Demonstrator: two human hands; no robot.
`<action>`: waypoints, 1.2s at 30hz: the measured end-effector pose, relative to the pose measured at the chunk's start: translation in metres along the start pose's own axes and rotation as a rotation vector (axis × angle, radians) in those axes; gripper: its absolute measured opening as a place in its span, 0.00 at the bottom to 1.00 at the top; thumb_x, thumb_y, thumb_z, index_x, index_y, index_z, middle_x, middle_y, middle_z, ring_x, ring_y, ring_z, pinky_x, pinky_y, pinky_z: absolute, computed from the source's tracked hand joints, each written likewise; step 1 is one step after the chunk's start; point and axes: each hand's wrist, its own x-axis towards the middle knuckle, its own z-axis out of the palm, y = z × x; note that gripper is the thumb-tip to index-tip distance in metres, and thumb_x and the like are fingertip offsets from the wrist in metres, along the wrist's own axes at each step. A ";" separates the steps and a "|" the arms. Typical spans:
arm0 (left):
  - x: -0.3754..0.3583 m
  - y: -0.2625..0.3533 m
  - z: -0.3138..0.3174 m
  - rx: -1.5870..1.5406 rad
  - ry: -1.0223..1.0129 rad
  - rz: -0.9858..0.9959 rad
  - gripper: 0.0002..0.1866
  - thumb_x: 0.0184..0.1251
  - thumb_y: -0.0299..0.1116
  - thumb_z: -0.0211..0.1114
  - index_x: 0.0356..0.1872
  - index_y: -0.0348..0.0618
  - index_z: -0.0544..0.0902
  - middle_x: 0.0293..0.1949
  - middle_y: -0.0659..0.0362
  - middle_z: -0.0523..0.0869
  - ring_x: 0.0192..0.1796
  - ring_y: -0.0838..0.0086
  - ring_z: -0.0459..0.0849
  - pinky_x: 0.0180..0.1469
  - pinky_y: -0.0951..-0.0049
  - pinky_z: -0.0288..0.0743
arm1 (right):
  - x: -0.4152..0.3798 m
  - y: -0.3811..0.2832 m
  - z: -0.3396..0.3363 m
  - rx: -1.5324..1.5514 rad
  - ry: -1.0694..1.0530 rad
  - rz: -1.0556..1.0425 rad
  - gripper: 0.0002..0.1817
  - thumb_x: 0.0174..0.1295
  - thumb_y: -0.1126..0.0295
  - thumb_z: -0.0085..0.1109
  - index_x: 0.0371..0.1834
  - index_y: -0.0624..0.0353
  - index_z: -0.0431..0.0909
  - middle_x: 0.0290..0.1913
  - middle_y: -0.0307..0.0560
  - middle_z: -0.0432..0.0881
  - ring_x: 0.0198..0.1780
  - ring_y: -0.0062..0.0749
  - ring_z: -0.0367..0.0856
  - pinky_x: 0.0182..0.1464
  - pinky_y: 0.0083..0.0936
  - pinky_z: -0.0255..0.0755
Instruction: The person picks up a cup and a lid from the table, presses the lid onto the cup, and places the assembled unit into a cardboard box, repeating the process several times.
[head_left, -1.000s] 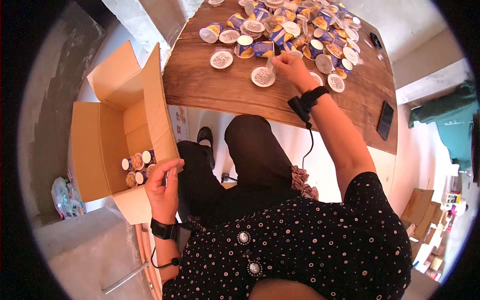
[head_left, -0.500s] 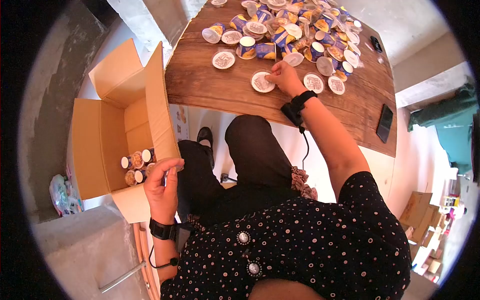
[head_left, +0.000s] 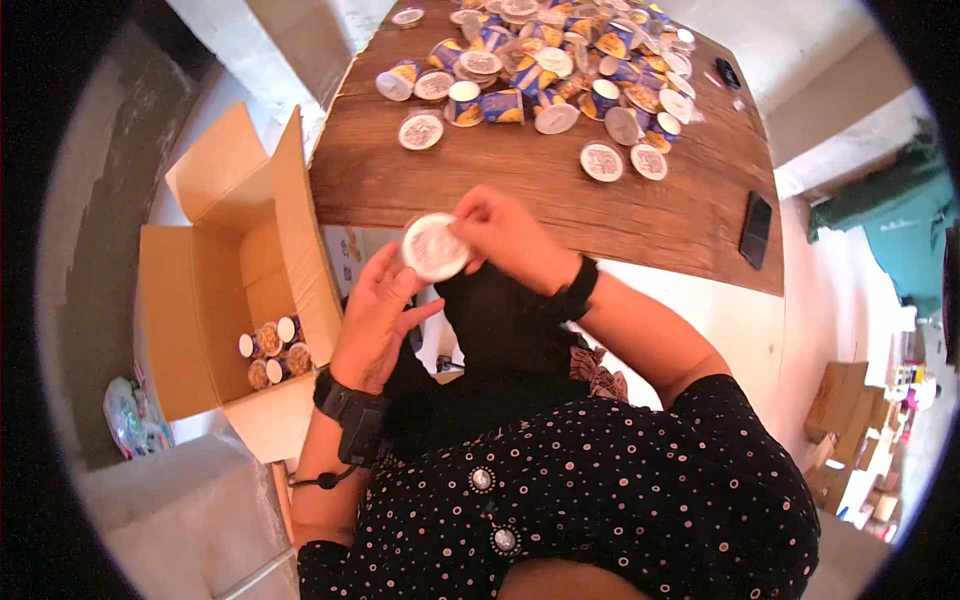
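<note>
A cup with a round white printed lid (head_left: 436, 247) is held over my lap, just off the table's near edge. My right hand (head_left: 503, 236) pinches its right side. Touching its lower left side is my left hand (head_left: 374, 318), with the thumb and fingers spread around it. Most of the cup below the lid is hidden. On the wooden table (head_left: 400, 185), a heap of blue and yellow cups (head_left: 520, 75) lies at the far side. Two white-lidded cups (head_left: 602, 161) lie at its near edge, and another (head_left: 421, 130) lies to the left.
An open cardboard box (head_left: 190, 300) stands left of my legs, with several cups (head_left: 270, 340) at its near end. A black phone (head_left: 756, 230) lies at the table's right edge, and a small dark object (head_left: 727, 73) lies farther back. Cardboard boxes (head_left: 838, 400) stand at the right.
My right hand has brought the white-lidded cup from the table to above my lap. My left hand has moved up and right from the box edge to meet it. The view has shifted slightly.
</note>
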 end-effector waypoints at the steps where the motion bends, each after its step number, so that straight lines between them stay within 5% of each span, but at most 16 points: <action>1: 0.004 -0.005 0.006 -0.058 -0.036 -0.002 0.25 0.69 0.37 0.57 0.63 0.40 0.62 0.56 0.53 0.74 0.55 0.67 0.77 0.54 0.63 0.76 | -0.006 0.005 0.008 0.011 -0.017 0.005 0.09 0.61 0.70 0.57 0.38 0.61 0.69 0.29 0.43 0.77 0.24 0.21 0.78 0.23 0.17 0.75; 8: 0.003 -0.038 0.005 -0.108 -0.004 -0.038 0.19 0.68 0.31 0.55 0.59 0.39 0.67 0.51 0.55 0.78 0.52 0.66 0.79 0.54 0.64 0.76 | -0.032 0.012 -0.012 0.079 -0.109 0.012 0.10 0.61 0.69 0.56 0.39 0.64 0.71 0.28 0.44 0.78 0.27 0.22 0.77 0.27 0.23 0.74; 10: 0.003 -0.041 0.004 -0.101 0.017 0.002 0.19 0.68 0.28 0.56 0.58 0.38 0.68 0.51 0.54 0.78 0.51 0.64 0.80 0.54 0.64 0.76 | -0.024 0.020 -0.047 -0.436 0.223 -0.327 0.10 0.60 0.69 0.56 0.41 0.64 0.74 0.33 0.49 0.79 0.32 0.31 0.79 0.34 0.30 0.75; 14: 0.001 -0.044 0.003 -0.087 0.060 0.015 0.20 0.67 0.25 0.54 0.59 0.36 0.67 0.51 0.52 0.77 0.51 0.62 0.80 0.54 0.63 0.77 | -0.013 0.025 -0.145 -0.785 0.689 -0.566 0.12 0.55 0.74 0.56 0.43 0.63 0.75 0.41 0.58 0.78 0.42 0.50 0.77 0.43 0.36 0.73; 20: 0.001 -0.045 0.007 -0.059 0.035 0.009 0.20 0.67 0.25 0.53 0.60 0.37 0.66 0.52 0.52 0.77 0.51 0.59 0.80 0.53 0.62 0.77 | -0.014 0.005 -0.225 -1.037 0.959 -0.394 0.10 0.56 0.72 0.58 0.41 0.61 0.74 0.40 0.57 0.77 0.43 0.51 0.77 0.43 0.40 0.71; 28: 0.000 -0.042 0.010 -0.039 0.052 -0.007 0.21 0.67 0.26 0.56 0.60 0.38 0.67 0.52 0.52 0.77 0.51 0.61 0.80 0.53 0.63 0.78 | 0.018 -0.003 -0.240 -1.167 0.887 -0.113 0.12 0.55 0.68 0.60 0.40 0.60 0.72 0.41 0.55 0.76 0.42 0.51 0.77 0.42 0.40 0.72; 36: -0.001 -0.042 0.011 -0.015 0.077 0.010 0.19 0.67 0.26 0.55 0.58 0.36 0.68 0.50 0.53 0.78 0.50 0.63 0.80 0.53 0.64 0.78 | 0.018 -0.014 -0.236 -0.996 0.864 -0.298 0.07 0.53 0.72 0.61 0.29 0.64 0.74 0.29 0.57 0.78 0.37 0.51 0.78 0.38 0.38 0.72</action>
